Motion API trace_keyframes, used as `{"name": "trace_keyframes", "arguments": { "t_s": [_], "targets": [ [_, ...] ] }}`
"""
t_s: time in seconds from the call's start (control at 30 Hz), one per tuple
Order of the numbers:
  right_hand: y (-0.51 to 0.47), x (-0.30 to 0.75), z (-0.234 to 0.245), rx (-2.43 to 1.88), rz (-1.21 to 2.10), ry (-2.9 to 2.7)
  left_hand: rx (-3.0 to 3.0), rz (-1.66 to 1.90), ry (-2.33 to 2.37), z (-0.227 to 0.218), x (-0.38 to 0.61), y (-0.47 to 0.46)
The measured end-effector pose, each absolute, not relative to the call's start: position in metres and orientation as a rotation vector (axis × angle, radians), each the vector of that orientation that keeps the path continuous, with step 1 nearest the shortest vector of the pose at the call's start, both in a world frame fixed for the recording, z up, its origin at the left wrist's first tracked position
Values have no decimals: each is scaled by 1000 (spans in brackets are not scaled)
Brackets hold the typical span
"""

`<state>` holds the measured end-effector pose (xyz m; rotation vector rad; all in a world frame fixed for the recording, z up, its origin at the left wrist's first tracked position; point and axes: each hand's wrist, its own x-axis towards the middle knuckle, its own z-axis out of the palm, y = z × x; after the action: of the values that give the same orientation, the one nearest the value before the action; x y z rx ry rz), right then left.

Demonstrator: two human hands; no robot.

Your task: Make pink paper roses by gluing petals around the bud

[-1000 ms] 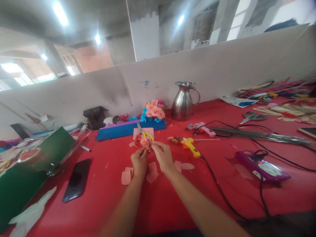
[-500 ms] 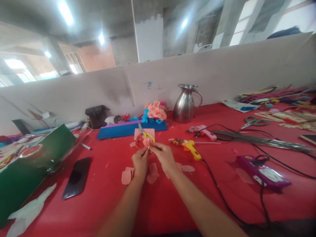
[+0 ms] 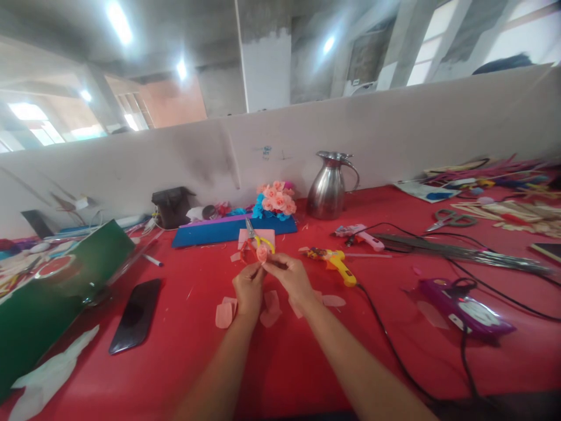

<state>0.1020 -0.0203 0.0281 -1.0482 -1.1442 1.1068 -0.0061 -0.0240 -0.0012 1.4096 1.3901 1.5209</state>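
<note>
A small pink paper rose (image 3: 262, 252) stands upright above the fingertips of both hands. My left hand (image 3: 248, 287) is closed in a pinch at its base. From the other side, my right hand (image 3: 293, 279) holds the rose's lower edge between thumb and fingers. Just behind it lie scissors (image 3: 265, 241) with red and yellow handles, on a pink paper stack (image 3: 243, 235). Loose pink petals (image 3: 224, 314) rest left of my left wrist, more petals (image 3: 270, 309) between my forearms, and another petal (image 3: 333, 300) right of my right wrist.
A yellow glue gun (image 3: 342, 268) with a trailing cord and a pink glue gun (image 3: 366, 238) lie to the right, near a purple power strip (image 3: 468, 310). Behind stand a steel jug (image 3: 328, 190) and a pink flower bunch (image 3: 278, 199). A phone (image 3: 135, 316) lies left.
The rose has turned slightly in my fingers and sits a touch to the right. My right thumb and fingers have shifted a little at its base.
</note>
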Motion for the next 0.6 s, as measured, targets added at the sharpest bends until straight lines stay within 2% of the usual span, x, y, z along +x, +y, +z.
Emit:
{"name": "trace_keyframes", "arguments": {
  "t_s": [0.6],
  "targets": [
    [-18, 106, 28, -1072, 997, -1288, 1678, 1542, 1327, -2, -5, -24]
  ]
}}
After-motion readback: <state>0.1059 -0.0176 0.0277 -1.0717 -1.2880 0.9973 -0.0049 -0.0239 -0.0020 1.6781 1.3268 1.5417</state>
